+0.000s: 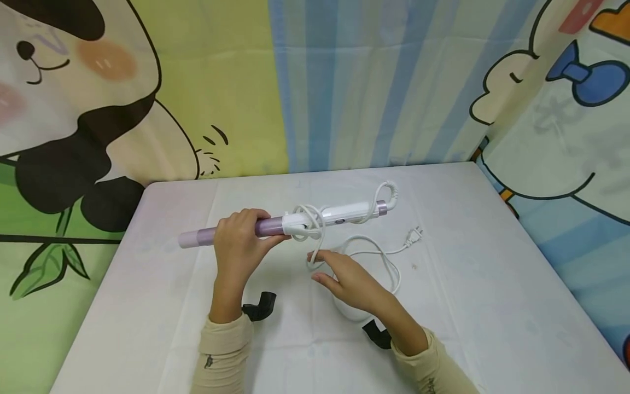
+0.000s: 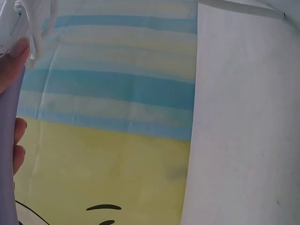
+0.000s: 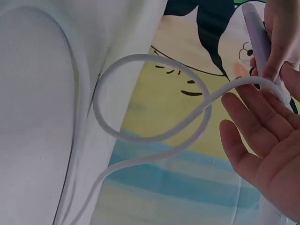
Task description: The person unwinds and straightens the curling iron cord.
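Observation:
A curling iron [image 1: 351, 212] with a white handle and a purple barrel is held above the table, handle to the right. My left hand [image 1: 238, 241] grips its barrel [image 2: 8, 140], the thumb lying toward the handle in the left wrist view. White cord [image 3: 140, 139] is wound around the handle, and a loose stretch hangs off it. Fingers of my right hand [image 1: 354, 282] touch that stretch just below the handle. In the right wrist view its palm shows, with the fingers relaxed and the cord passing by the fingertips.
The rest of the cord lies in loops on the white-covered table [image 1: 162, 306], ending at a two-prong plug [image 1: 413, 236] on the right. Black straps [image 1: 261, 306] stick out at both wrists. A cartoon-printed curtain [image 1: 344, 82] stands behind the table.

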The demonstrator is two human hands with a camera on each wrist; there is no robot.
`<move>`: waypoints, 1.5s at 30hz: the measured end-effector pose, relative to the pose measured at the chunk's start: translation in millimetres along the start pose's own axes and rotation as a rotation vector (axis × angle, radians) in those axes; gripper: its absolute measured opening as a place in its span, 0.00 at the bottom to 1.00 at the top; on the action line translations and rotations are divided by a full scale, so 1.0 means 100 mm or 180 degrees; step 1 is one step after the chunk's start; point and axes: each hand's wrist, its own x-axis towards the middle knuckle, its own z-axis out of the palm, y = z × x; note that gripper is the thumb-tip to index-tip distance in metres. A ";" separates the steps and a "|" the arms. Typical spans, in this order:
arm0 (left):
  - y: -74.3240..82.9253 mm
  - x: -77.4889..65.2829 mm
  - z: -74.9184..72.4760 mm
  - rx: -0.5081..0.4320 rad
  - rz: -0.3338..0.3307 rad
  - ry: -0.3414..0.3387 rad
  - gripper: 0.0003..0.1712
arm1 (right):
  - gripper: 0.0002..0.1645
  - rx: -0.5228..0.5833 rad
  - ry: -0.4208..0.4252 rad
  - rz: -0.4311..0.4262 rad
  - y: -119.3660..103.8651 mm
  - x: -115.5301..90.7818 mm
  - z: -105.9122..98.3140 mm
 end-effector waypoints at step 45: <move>-0.31 -0.04 -0.17 -0.0509 0.0410 -0.0614 0.30 | 0.07 -0.0797 0.2179 0.0303 0.46 -0.33 -0.77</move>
